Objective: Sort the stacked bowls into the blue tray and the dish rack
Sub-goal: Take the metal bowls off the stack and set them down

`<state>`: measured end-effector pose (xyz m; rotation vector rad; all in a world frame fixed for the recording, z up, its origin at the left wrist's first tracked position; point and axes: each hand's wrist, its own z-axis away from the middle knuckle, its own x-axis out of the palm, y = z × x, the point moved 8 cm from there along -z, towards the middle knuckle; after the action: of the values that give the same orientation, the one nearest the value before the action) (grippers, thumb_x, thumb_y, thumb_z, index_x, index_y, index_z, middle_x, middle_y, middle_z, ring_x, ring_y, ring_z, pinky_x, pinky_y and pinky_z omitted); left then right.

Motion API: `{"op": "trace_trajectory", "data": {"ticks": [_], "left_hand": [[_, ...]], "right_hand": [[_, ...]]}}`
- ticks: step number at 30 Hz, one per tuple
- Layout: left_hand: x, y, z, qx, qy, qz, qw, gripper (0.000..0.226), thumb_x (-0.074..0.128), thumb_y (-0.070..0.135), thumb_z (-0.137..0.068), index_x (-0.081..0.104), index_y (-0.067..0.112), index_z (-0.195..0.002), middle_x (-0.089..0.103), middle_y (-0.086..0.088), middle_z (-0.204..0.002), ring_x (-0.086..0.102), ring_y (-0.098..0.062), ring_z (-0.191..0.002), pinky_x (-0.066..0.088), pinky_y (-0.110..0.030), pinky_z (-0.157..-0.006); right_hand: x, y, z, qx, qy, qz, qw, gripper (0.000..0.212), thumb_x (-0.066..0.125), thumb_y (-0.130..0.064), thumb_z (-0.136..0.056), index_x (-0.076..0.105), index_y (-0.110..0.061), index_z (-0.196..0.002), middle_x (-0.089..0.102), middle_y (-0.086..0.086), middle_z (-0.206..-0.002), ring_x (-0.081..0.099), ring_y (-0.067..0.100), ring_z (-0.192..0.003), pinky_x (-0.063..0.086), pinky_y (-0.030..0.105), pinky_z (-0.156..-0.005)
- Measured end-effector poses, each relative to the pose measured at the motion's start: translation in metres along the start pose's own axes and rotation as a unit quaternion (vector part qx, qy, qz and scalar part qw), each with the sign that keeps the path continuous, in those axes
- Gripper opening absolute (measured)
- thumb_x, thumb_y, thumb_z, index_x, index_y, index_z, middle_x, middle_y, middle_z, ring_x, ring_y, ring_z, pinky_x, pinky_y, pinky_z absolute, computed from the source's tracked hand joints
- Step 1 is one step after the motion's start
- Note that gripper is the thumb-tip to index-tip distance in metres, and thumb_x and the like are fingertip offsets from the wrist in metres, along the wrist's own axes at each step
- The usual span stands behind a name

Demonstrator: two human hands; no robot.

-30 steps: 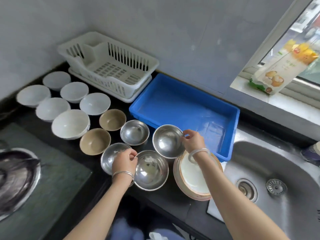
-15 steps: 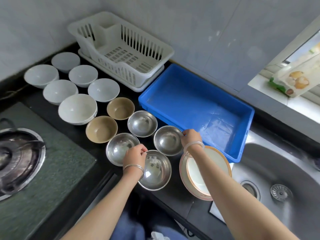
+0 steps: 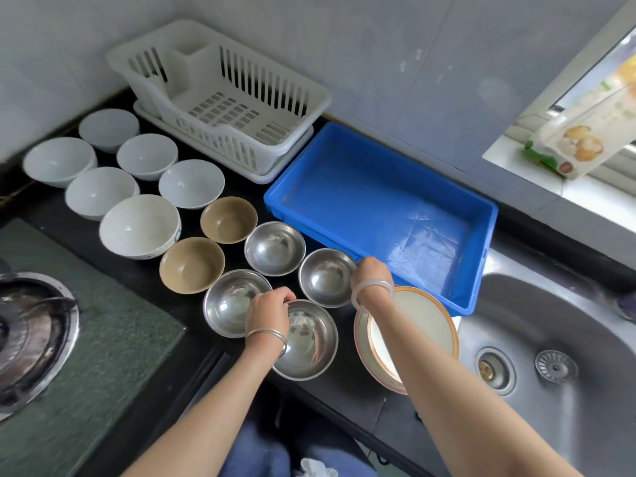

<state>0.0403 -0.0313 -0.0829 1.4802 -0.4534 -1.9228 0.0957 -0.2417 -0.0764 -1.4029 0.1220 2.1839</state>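
Observation:
Several steel bowls stand on the black counter. My left hand [image 3: 270, 311] pinches the rim of the nearest steel bowl [image 3: 309, 342], beside another steel bowl [image 3: 229, 301]. My right hand [image 3: 370, 275] grips the right rim of a steel bowl [image 3: 325, 277] next to the blue tray [image 3: 382, 204], which holds nothing. A further steel bowl [image 3: 274, 247] sits behind. Two brown bowls [image 3: 229, 218] and several white bowls [image 3: 139, 225] are spread out to the left. The white dish rack [image 3: 223, 98] stands bare at the back.
A stack of orange-rimmed plates [image 3: 423, 325] lies under my right forearm at the counter's edge. The steel sink [image 3: 550, 356] is at the right, a gas hob [image 3: 31, 332] on a green mat at the left. A food packet [image 3: 578, 139] leans on the window sill.
The view has shifted, so everything sits lower in the frame. Both hands keep their hold on the same two steel bowls, which stay on the counter.

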Motion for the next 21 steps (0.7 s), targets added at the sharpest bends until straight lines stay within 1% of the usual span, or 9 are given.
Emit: {"op": "trace_trajectory", "data": {"ticks": [3,7,10,13,15,18,20,21], "left_hand": [[0.003,0.001,-0.002,0.002,-0.005,-0.013,1.000,0.028,0.048,0.000,-0.086,0.067,0.019,-0.093,0.068,-0.004,-0.091,0.060,-0.021,-0.086,0.051,-0.034,-0.069],[0.004,0.000,-0.003,0.004,-0.007,-0.022,1.000,0.032,0.047,-0.003,-0.084,0.067,0.021,-0.093,0.068,-0.003,-0.091,0.059,-0.020,-0.087,0.050,-0.032,-0.068],[0.004,0.002,-0.003,0.011,-0.010,-0.029,0.999,0.034,0.046,-0.006,-0.084,0.066,0.020,-0.092,0.069,-0.001,-0.091,0.060,-0.019,-0.086,0.051,-0.033,-0.067],[0.004,0.004,-0.003,0.016,-0.022,-0.031,0.999,0.038,0.043,-0.008,-0.083,0.065,0.019,-0.098,0.069,0.000,-0.098,0.061,-0.018,-0.090,0.054,-0.036,-0.073],[0.004,0.005,-0.003,0.016,-0.031,-0.029,0.999,0.040,0.041,-0.009,-0.084,0.065,0.018,-0.102,0.069,0.000,-0.103,0.062,-0.018,-0.093,0.055,-0.036,-0.076],[0.004,0.008,-0.003,0.019,-0.041,-0.018,0.999,0.034,0.043,-0.002,-0.087,0.064,0.019,-0.104,0.068,0.001,-0.105,0.062,-0.019,-0.093,0.055,-0.038,-0.077],[0.003,0.012,-0.002,0.024,-0.048,-0.013,0.998,0.029,0.044,0.004,-0.089,0.063,0.019,-0.105,0.069,0.000,-0.105,0.062,-0.020,-0.094,0.055,-0.039,-0.079],[0.002,0.014,-0.002,0.027,-0.051,-0.011,0.998,0.027,0.044,0.007,-0.090,0.063,0.018,-0.105,0.069,0.000,-0.105,0.062,-0.021,-0.095,0.055,-0.040,-0.080]], "right_hand": [[0.001,-0.001,0.001,0.002,-0.001,-0.001,1.000,0.023,0.041,0.002,-0.086,0.060,-0.004,-0.097,0.063,0.015,-0.096,0.050,0.029,-0.072,0.041,0.033,-0.063],[0.002,-0.004,0.004,-0.003,0.000,0.023,1.000,0.021,0.042,0.003,-0.087,0.058,-0.003,-0.099,0.064,0.015,-0.102,0.048,0.027,-0.074,0.041,0.032,-0.064],[0.006,-0.007,0.005,-0.012,-0.018,0.043,0.999,0.020,0.045,0.001,-0.086,0.057,-0.004,-0.102,0.063,0.015,-0.104,0.053,0.027,-0.078,0.042,0.031,-0.066],[0.004,-0.007,0.004,-0.015,-0.029,0.046,0.998,0.021,0.044,-0.001,-0.087,0.058,-0.004,-0.102,0.062,0.013,-0.097,0.053,0.027,-0.076,0.043,0.031,-0.064],[0.002,-0.006,0.003,-0.015,-0.032,0.024,0.999,0.022,0.040,-0.007,-0.090,0.058,-0.004,-0.101,0.062,0.013,-0.098,0.052,0.027,-0.075,0.042,0.032,-0.064],[0.002,-0.005,0.005,-0.015,-0.052,-0.022,0.998,0.027,0.038,-0.021,-0.092,0.060,-0.006,-0.098,0.060,0.011,-0.090,0.052,0.027,-0.074,0.039,0.030,-0.064],[-0.002,-0.003,0.007,-0.028,-0.051,-0.036,0.998,0.028,0.037,-0.025,-0.093,0.059,-0.007,-0.090,0.059,0.012,-0.087,0.050,0.028,-0.074,0.038,0.029,-0.064],[-0.007,-0.002,0.010,-0.038,-0.037,-0.041,0.998,0.028,0.037,-0.025,-0.093,0.058,-0.007,-0.087,0.060,0.013,-0.088,0.051,0.030,-0.074,0.037,0.029,-0.064]]}}
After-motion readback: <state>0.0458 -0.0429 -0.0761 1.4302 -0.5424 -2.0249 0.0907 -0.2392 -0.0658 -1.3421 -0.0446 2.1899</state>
